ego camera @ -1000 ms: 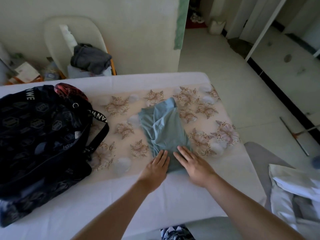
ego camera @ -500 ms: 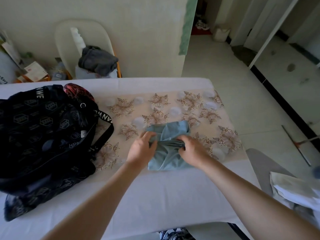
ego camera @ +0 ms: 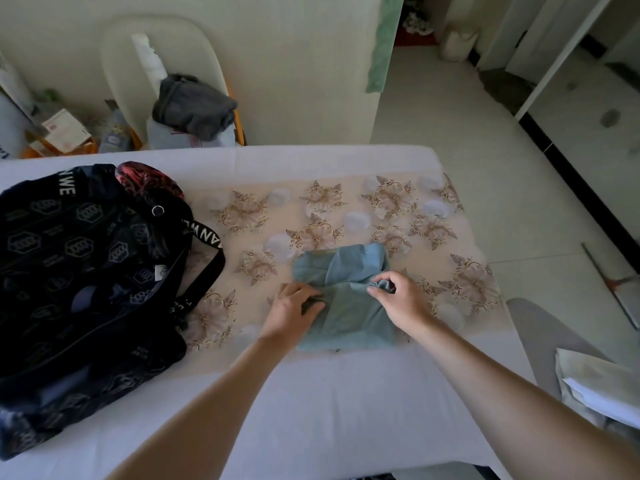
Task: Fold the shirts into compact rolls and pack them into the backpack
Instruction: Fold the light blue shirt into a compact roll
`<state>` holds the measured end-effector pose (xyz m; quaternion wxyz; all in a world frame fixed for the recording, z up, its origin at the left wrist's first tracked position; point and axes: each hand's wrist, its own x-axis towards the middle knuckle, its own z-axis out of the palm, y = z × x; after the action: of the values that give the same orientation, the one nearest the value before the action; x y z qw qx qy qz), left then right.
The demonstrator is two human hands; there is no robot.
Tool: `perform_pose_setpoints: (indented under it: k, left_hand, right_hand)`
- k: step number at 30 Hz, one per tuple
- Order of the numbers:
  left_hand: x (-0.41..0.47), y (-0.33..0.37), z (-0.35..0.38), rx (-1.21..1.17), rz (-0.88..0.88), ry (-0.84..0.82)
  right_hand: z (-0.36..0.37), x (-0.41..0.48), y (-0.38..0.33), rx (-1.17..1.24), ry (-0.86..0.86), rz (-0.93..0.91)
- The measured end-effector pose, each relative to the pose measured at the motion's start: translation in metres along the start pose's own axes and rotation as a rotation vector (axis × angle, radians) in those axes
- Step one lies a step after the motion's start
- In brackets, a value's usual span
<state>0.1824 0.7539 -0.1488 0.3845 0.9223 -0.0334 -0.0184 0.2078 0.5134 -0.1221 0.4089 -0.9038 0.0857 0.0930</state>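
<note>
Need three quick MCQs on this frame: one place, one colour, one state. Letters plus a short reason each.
1. Where does the backpack lie, relative to the shirt?
A) to its left
B) to its right
C) on top of it
2. What colour is the shirt?
A) red
B) blue-green
C) yellow
3. The right hand is:
A) flat and open
B) pinching the shirt's fabric
C) lifted clear of it

1 A: the backpack sits left of the shirt.
2 B: the fabric is blue-green.
3 B: its fingers curl round a bunched fold.
</note>
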Motion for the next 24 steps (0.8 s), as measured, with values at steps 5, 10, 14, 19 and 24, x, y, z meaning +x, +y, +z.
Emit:
perform_pose_setpoints:
  k: [5,10,14,19,24]
  left_hand:
    - [0.021,0.010,-0.008,-0.089,-0.299,0.009]
    - [0.029,0.010,-0.004,-0.095,-0.305,0.010]
    - [0.000,0.006,-0.012,-0.072,-0.236,0.053]
    - [-0.047,0.010,-0.010,-0.177,-0.377,0.124]
    - [-0.077,0.019,0.004,-0.303,-0.588,0.128]
  right_hand:
    - [0.004,0.011,0.007,-0.051,0.055,0.083]
    - [0.011,0.017,0.001,-0.189,0.040,0.178]
    - [0.015,0.001,0.004,-0.076,0.145,0.137]
    - [0.010,-0.051,0.021,0.018,0.181,0.139]
    - [0.021,-0.080,0.036,0.059,0.125,0.107]
